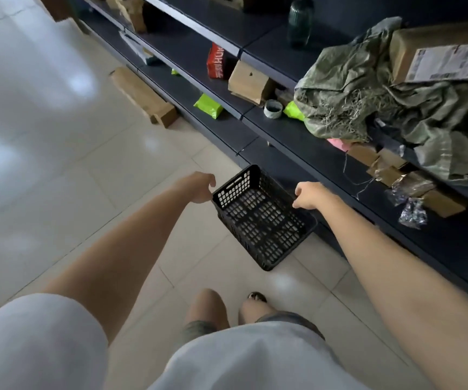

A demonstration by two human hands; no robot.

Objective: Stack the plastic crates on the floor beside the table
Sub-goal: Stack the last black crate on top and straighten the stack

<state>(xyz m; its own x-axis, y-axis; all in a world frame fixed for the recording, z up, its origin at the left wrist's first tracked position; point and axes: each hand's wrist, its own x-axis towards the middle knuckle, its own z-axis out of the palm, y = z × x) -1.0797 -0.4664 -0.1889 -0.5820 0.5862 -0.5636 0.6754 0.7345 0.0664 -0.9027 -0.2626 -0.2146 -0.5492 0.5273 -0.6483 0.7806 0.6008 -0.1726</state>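
Black crate (pixel 261 218) down on the floor (pixel 72 178), right beside the dark shelf (pixel 325 170). Empty, full of little holes. Probably light and stiff, easy to lift, not easy to break. Slot handle in the far short wall, a good place to hold; same on the near end, most likely. Left hand (pixel 199 187) at the far corner rim, fingers curled, touching or nearly so. Right hand (pixel 307 195) over the long rim, fingers bent, holding nothing. Only one crate in sight.
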